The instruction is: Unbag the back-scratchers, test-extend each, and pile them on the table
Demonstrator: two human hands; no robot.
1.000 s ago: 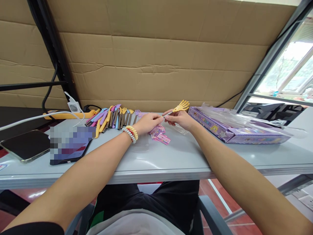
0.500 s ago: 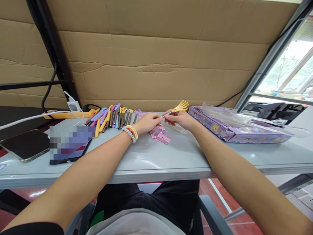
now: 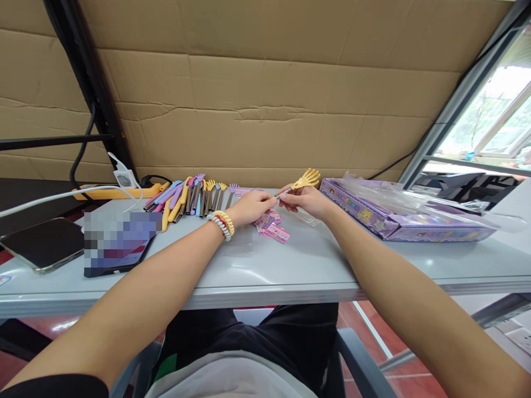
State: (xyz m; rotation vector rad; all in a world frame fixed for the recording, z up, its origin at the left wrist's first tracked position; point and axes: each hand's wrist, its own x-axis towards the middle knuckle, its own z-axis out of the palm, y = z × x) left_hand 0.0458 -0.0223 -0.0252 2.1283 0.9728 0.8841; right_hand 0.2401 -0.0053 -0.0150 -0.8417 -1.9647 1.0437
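A yellow hand-shaped back scratcher point(image 3: 306, 179) with a metal shaft is held between both my hands above the table. My left hand point(image 3: 253, 207) pinches the lower end of the shaft, and bead-like bands circle that wrist. Closed around the shaft just below the yellow head is my right hand point(image 3: 305, 200). Beneath the hands lie small pink printed cards point(image 3: 276, 232), partly covered by the fingers. To the left is a row of more back scratchers point(image 3: 194, 198) in yellow, purple, blue and pink. Clear plastic wrap point(image 3: 307, 218) sits under my right hand.
A purple printed box point(image 3: 394, 221) with clear plastic film on it stands at the right. Two phones, one dark point(image 3: 43, 243) and one blurred out point(image 3: 124, 246), lie at the left, near a white charger point(image 3: 124, 177) and cable. Cardboard point(image 3: 265, 83) rises behind the table point(image 3: 269, 271).
Almost nothing differs. Both hands keep the same hold on the back scratcher, and the view has shifted very slightly.
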